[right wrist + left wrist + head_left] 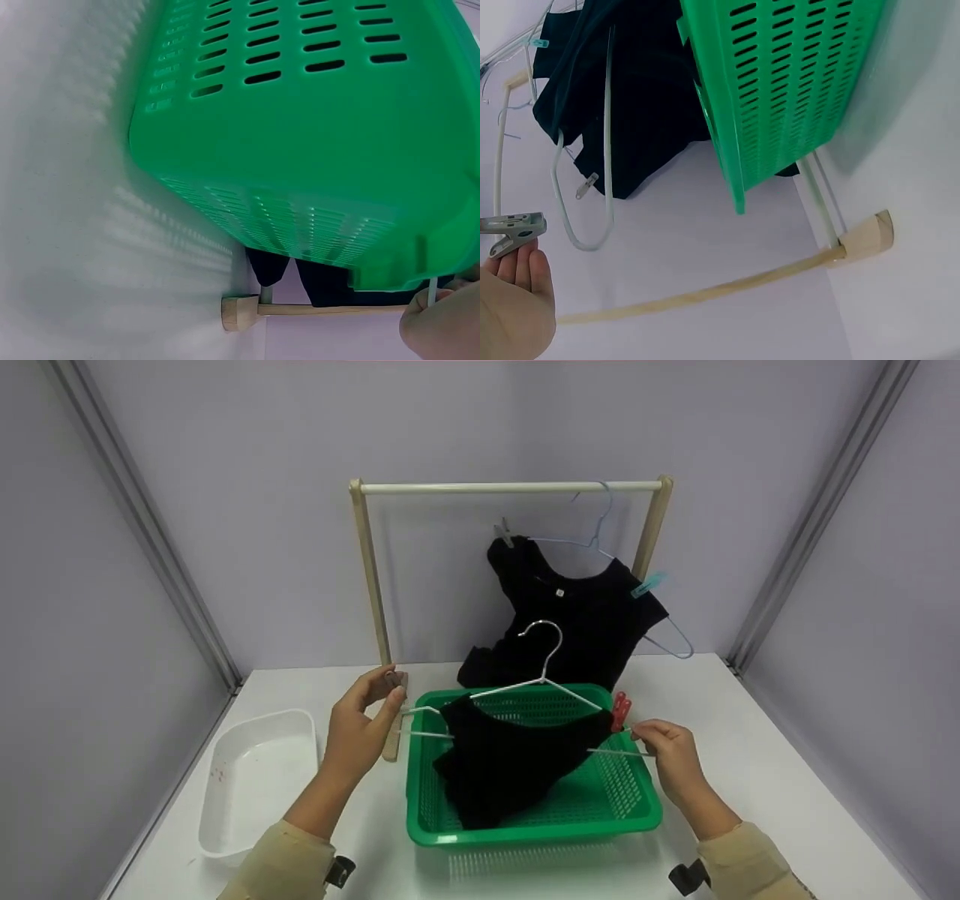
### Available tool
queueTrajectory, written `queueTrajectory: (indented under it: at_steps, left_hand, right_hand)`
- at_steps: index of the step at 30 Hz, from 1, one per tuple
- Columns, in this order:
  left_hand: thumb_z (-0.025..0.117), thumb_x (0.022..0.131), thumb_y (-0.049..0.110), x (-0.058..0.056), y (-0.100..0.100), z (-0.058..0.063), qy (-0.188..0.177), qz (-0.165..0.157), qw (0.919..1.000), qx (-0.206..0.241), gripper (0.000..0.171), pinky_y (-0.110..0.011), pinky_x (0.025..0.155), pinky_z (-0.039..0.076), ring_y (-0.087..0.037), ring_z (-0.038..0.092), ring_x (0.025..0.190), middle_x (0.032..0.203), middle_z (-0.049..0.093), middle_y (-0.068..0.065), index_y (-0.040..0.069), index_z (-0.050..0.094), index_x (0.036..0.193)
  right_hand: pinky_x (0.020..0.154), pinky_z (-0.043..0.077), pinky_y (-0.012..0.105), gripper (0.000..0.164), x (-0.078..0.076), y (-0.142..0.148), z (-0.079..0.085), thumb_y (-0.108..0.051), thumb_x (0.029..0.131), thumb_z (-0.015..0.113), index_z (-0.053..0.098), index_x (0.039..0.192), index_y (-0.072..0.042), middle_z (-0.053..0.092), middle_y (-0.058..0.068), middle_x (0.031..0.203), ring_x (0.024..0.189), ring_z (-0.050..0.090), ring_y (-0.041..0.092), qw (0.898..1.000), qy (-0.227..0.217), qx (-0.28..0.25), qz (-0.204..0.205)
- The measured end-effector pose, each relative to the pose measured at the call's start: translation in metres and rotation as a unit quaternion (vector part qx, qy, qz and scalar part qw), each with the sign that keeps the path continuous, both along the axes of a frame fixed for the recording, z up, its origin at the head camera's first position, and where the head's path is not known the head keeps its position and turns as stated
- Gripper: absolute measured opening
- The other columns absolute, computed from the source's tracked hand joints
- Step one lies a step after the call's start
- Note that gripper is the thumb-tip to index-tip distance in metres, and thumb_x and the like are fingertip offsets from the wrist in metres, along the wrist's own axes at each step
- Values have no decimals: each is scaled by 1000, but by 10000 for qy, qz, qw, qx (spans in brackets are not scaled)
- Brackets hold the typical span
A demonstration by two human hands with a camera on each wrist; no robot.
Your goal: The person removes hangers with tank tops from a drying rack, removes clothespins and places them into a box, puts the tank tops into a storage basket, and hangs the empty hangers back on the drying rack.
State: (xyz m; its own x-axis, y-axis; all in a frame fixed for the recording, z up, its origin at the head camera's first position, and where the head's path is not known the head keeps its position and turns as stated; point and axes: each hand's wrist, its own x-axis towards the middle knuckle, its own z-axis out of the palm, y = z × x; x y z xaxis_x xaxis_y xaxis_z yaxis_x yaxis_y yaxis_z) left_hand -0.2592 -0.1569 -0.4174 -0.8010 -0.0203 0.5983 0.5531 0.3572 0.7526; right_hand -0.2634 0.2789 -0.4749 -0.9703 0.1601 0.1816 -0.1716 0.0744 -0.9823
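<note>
In the head view my left hand point(358, 735) pinches a grey clothespin point(517, 225) beside the left end of a white wire hanger point(541, 681). A small black top point(517, 754) hangs on that hanger, over the green basket point(536, 835). A red clothespin point(621, 711) clips the top's right shoulder. With thumb and fingers my right hand point(675, 757) pinches the hanger's right end; the right wrist view shows the white wire point(433, 291) between the fingers. The top's left shoulder carries no visible clip.
Behind the basket stands a wooden rack with a white rail point(480, 488). From it a blue hanger point(596, 540) carries another black top point(574, 615), clipped with a grey and a teal clothespin point(646, 585). A white tray point(259, 787) sits at the left.
</note>
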Motion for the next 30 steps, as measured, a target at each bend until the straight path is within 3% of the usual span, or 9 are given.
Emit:
queueTrajectory:
  at_steps: [5, 8, 13, 17, 22, 25, 30]
  left_hand:
    - [66, 98, 15, 5, -12, -6, -157, 300, 9993, 164, 37, -46, 106, 44, -25, 64, 112, 120, 68, -10, 5, 60, 133]
    - [67, 98, 19, 9, -20, -11, -270, 522, 9982, 128, 36, -45, 105, 45, -23, 64, 112, 120, 68, -8, 7, 61, 132]
    - [67, 98, 22, 11, -34, -22, -387, 881, 9953, 141, 36, -29, 102, 47, -18, 64, 111, 121, 69, -6, 6, 62, 131]
    - [66, 99, 23, 15, -50, -30, -511, 1134, 9922, 114, 36, -15, 97, 43, -17, 63, 110, 121, 69, -6, 6, 61, 130]
    - [64, 100, 26, 23, -76, -42, -719, 1463, 9866, -85, 41, -9, 93, 40, -23, 63, 114, 124, 67, -10, 3, 59, 133]
    - [63, 101, 27, 28, -93, -50, -926, 1639, 9820, -163, 42, -17, 96, 43, -29, 61, 117, 126, 66, -13, 3, 57, 134]
    - [60, 102, 28, 35, -113, -63, -1328, 1807, 9742, -254, 46, -46, 105, 44, -38, 57, 123, 129, 61, -20, 0, 53, 138]
  right_hand:
    - [62, 46, 26, 25, 0, 1, -2, 0, 97, 59, 71, 76, 1, 58, -4, 63, 60, 39, 11, 10000, -8, -80, 17]
    - [62, 47, 27, 23, 1, 4, -1, 1, 97, 59, 69, 78, 8, 62, -4, 67, 61, 41, 10, 9999, -31, -129, -20]
    - [64, 44, 25, 22, 3, 7, 0, 2, 97, 59, 63, 88, 21, 64, -4, 71, 65, 46, 9, 9999, -45, -96, -137]
    - [65, 44, 24, 22, 3, 6, 1, 0, 97, 60, 65, 86, 18, 65, -2, 73, 69, 49, 10, 9999, -13, -73, -136]
    - [65, 43, 24, 22, 2, 6, -1, 0, 97, 59, 68, 81, 12, 65, -3, 73, 70, 48, 10, 10000, -3, -38, -43]
    - [65, 43, 24, 22, 2, 6, -2, 0, 97, 59, 68, 81, 12, 65, -4, 72, 71, 49, 9, 10000, -33, -53, -35]
    - [65, 44, 25, 23, 3, 8, -2, 0, 97, 59, 71, 77, 1, 65, -4, 72, 70, 49, 9, 9999, -106, -95, -96]
